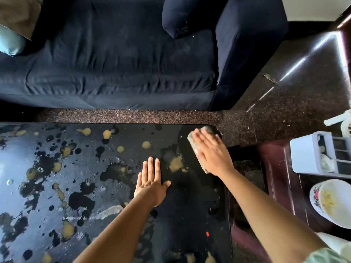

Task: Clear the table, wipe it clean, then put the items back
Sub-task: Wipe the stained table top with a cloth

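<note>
A glossy black table (190,215) fills the lower left, spattered with dark liquid and yellowish blobs (175,164). My left hand (152,179) lies flat on the tabletop, fingers straight and together. My right hand (210,150) presses flat on a greyish cloth (191,138) near the table's far right corner; the cloth shows at my fingertips and under my palm. A strip around that corner looks darker and free of spatter.
A dark blue sofa (114,63) runs along beyond the table, across a strip of speckled floor. To the right stands a dark red stool (275,177) bearing a white container (303,154) and a bowl with yellow residue (330,202).
</note>
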A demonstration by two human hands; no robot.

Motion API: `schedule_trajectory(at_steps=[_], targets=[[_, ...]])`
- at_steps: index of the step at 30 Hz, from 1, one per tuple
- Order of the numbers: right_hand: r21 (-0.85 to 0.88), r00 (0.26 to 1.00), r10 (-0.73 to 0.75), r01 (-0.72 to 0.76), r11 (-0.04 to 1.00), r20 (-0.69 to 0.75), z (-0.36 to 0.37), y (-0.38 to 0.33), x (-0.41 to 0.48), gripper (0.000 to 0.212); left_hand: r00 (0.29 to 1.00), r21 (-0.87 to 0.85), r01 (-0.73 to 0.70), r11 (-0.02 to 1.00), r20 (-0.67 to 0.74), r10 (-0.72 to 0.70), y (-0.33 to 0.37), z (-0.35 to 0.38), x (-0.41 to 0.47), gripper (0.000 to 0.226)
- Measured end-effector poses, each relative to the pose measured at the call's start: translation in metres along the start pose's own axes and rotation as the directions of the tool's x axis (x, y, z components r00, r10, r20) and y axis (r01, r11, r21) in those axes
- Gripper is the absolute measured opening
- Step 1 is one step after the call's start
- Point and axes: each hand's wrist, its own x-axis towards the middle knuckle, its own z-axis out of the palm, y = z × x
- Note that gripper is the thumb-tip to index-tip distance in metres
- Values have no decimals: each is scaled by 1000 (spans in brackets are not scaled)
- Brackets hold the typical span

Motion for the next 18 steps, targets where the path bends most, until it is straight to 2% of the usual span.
schedule_trajectory(at_steps=[2,4,6,8,10,11,12,14,16,17,18], targets=[[57,963,267,-265,962,-26,-4,-17,26,60,1000,-2,1,1000,9,-1,1,0,1,74],[80,938,342,-338,938,-48,-3,-32,30,60,1000,2,11,1000,16,-11,1,0,1,74],[78,965,253,-248,966,-66,2,-41,6,58,1000,-3,15,1000,22,-15,1,0,1,74],[48,997,65,-64,997,-31,7,-44,-37,57,1000,0,14,1000,21,-14,0,0,1,74],[15,994,-110,109,994,27,10,-35,-64,58,1000,-3,11,1000,25,-11,-1,-1,1,74],[-9,990,-142,142,990,25,11,-28,-66,58,1000,-4,12,1000,28,-12,-1,-1,0,74],[-24,995,-100,100,995,11,12,-24,-63,58,1000,-3,13,1000,26,-13,0,-1,0,74],[22,985,168,-167,986,-48,10,-27,-46,56,1000,3,14,1000,25,-14,-1,-2,1,74],[105,894,440,-431,896,-84,9,-46,-35,54,1000,7,12,1000,29,-12,0,-2,1,73],[140,856,506,-491,860,-105,11,-58,-38,55,1000,12,11,1000,28,-11,0,-1,0,73],[156,848,517,-499,853,-116,15,-71,-46,56,1000,13,13,1000,26,-13,0,-1,0,73]])
